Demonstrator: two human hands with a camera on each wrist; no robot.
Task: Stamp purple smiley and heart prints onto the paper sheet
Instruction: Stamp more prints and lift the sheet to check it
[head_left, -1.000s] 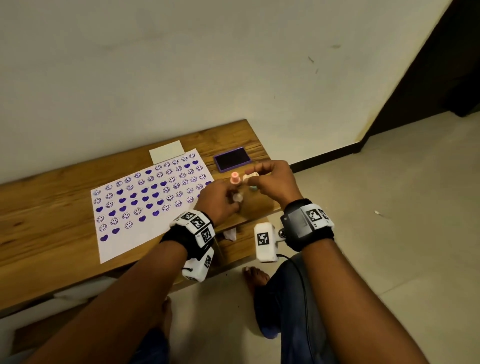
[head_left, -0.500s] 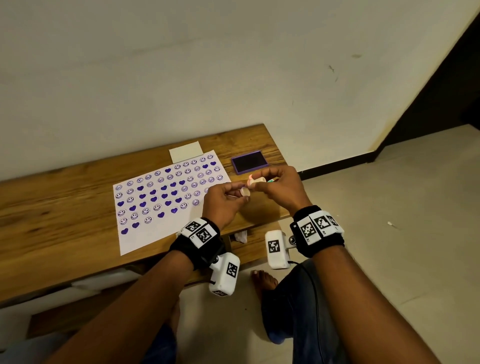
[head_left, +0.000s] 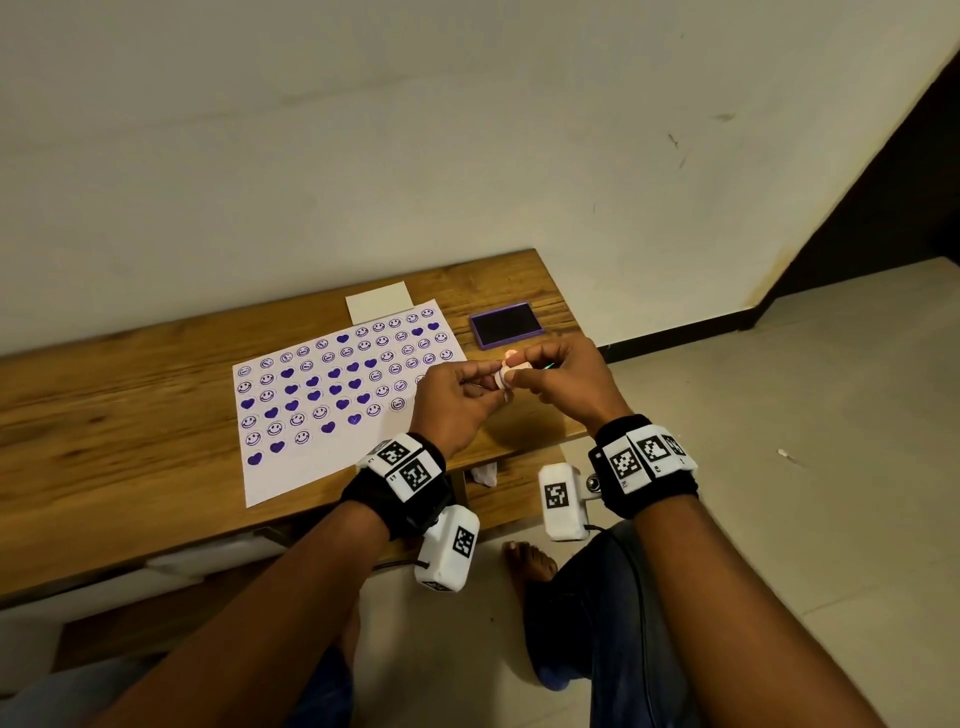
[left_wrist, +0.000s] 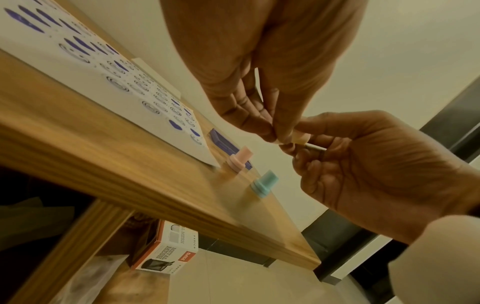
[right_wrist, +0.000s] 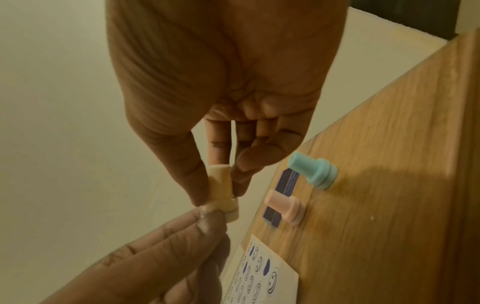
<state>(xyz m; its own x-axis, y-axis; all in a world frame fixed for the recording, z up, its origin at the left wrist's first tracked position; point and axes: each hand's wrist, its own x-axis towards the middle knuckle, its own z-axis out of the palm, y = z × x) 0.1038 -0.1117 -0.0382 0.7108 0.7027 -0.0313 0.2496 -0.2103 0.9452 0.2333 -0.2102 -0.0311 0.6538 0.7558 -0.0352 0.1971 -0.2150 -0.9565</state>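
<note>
Both hands (head_left: 519, 384) lifted off table, fingers (right_wrist: 197, 185) pinching stamp (right_wrist: 221, 193) (cream).

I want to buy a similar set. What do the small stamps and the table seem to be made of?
The cream stamp held between both hands, the pink stamp and the teal stamp look like moulded plastic: smooth, evenly coloured, with a soft sheen on the rounded edges. The table looks like wood or wood-look laminate, with visible grain and a matte surface; which one cannot be told.
</note>
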